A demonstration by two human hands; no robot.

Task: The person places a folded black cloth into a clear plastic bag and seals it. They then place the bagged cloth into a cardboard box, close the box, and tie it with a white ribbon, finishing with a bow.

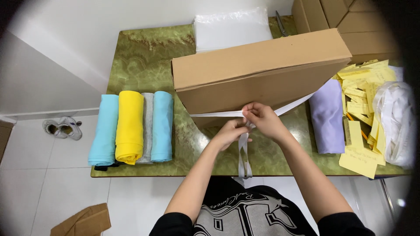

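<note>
A flat brown cardboard box (258, 74) stands tilted on the green marble-patterned table (144, 57), its open underside facing me. A white sheet (302, 101) pokes out along the box's lower edge. My left hand (229, 133) and my right hand (262, 120) meet just below that edge, both pinching a pale ribbon (243, 157) that hangs down over the table's front. The fingers of the two hands touch each other around the ribbon's top.
Folded cloths, light blue (105, 131), yellow (130, 126), grey and blue, lie at left. A lilac cloth (327, 116), yellow paper slips (363, 105) and a roll of white ribbon (396, 122) lie at right. Clear plastic bags (232, 28), scissors, more boxes behind. Shoes on the floor.
</note>
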